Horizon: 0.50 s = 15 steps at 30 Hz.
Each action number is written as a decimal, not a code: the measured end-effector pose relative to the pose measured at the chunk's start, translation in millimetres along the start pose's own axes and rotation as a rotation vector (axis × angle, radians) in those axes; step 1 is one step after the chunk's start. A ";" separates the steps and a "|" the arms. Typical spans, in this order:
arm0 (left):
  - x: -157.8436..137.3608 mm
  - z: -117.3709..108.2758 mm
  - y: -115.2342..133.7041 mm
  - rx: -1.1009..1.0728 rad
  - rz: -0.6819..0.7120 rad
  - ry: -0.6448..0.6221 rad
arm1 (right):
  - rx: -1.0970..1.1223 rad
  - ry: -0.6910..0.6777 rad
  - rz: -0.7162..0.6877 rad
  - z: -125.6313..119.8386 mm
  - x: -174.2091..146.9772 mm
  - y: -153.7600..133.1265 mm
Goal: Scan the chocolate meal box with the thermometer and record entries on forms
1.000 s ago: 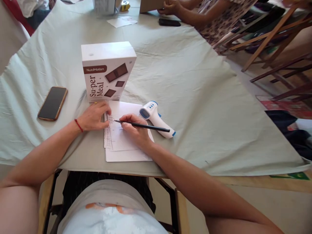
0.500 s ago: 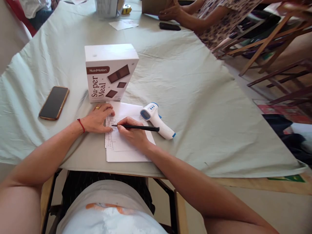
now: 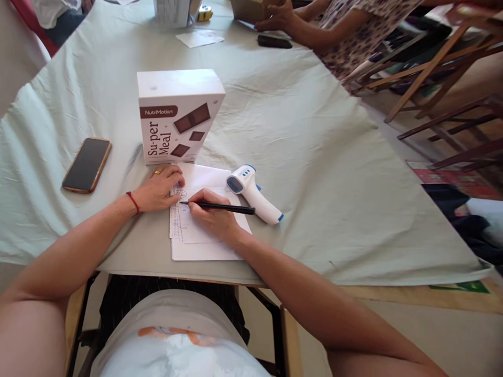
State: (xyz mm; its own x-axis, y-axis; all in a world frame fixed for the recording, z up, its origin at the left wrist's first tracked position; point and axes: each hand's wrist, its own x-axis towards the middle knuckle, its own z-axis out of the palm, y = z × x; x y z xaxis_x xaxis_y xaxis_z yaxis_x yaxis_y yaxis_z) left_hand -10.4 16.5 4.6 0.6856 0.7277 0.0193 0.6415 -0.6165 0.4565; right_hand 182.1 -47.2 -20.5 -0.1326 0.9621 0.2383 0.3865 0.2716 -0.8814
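Between the fingers of my right hand [image 3: 214,215] is a black pen [image 3: 231,208], its tip at the handwriting near the left side of the white paper sheets [image 3: 208,252]. My left hand [image 3: 162,189], with a ring and a red string bracelet [image 3: 133,202], lies flat with fingers apart on the upper left edge of the paper. A white and blue infrared thermometer [image 3: 255,193] rests on its side at the paper's right edge. Just beyond the paper stands an upright white box [image 3: 176,125] printed "NutriMotion Su-per Meal".
A smartphone [image 3: 87,165] lies on the cloth-covered table [image 3: 314,157] at left. At the far side are a container [image 3: 173,13], a yellow tape measure [image 3: 205,13], a paper piece [image 3: 199,39] and a dark case [image 3: 274,41]. Another person's hands [image 3: 277,18] hold a cardboard box [image 3: 249,11].
My left thumb has shifted slightly up on the paper, and the pen in my right hand has tilted a little. Across the table, the other person's cardboard box has turned somewhat.
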 end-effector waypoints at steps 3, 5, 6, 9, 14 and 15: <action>0.0 0.4 1.4 0.007 -0.002 0.010 | 0.003 -0.010 0.014 -0.3 0.2 0.3; -0.3 0.6 1.8 0.006 0.000 0.012 | 0.010 -0.010 0.030 -0.5 0.6 0.2; -0.5 0.7 1.9 0.005 -0.001 0.012 | 0.015 -0.009 0.039 -0.5 0.9 0.1; -0.6 1.2 1.3 0.002 -0.003 0.018 | 0.030 0.009 0.046 -0.3 1.4 -0.3; 0.0 1.6 -0.5 -0.003 0.006 0.030 | 0.038 0.021 0.026 0.3 0.8 -1.1; 0.1 1.5 -0.6 -0.005 0.005 0.028 | 0.038 0.017 0.025 0.2 0.6 -1.4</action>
State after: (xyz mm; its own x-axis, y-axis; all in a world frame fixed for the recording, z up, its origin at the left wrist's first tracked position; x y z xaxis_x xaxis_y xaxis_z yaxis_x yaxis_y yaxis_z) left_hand -10.3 16.5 3.0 0.6785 0.7331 0.0466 0.6365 -0.6184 0.4609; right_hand 181.2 -46.9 -19.3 -0.1072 0.9690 0.2227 0.3542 0.2465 -0.9021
